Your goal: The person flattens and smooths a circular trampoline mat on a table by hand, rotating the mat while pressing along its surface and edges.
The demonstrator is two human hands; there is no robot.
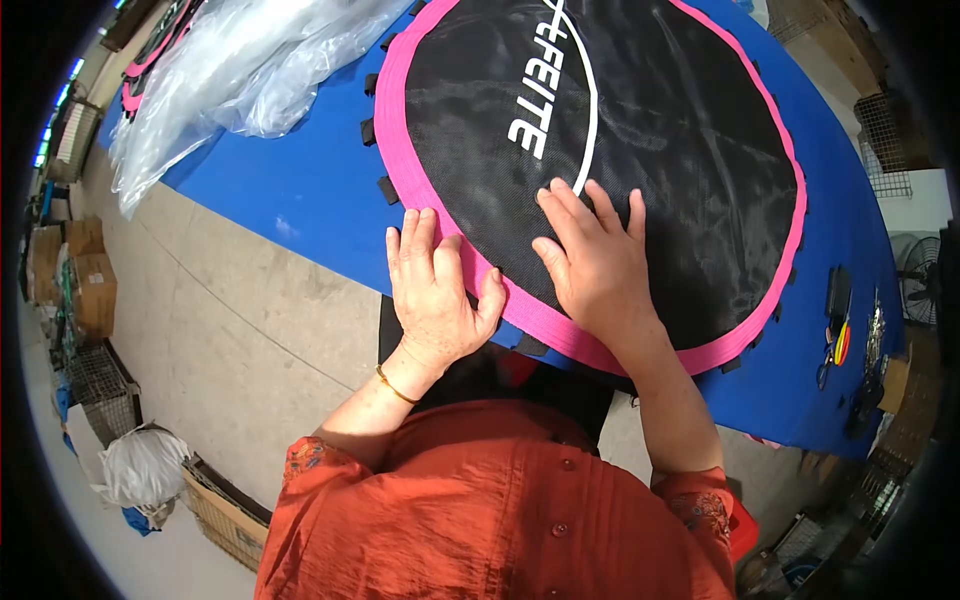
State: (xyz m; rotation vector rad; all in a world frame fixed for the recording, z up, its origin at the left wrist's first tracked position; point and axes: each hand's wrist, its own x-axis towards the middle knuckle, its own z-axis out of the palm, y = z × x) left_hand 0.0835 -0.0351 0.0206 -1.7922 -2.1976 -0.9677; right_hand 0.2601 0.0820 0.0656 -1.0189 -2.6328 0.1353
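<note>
A round black mesh sheet (690, 200) with a pink border (400, 110), white lettering and a curved white line lies flat on the blue table. Small black tabs stick out around its edge. My left hand (437, 285) rests on the pink border at the near left, fingers apart, holding nothing. On the black mesh, just right of the end of the white line, my right hand (597, 255) lies with its fingers spread and nothing in it.
Clear plastic wrap (260, 70) lies on the blue table (270, 200) at the upper left. Scissors (828, 358) and other small tools are at the right. Cardboard boxes (92, 290) and a white bag (143, 467) stand on the floor at left.
</note>
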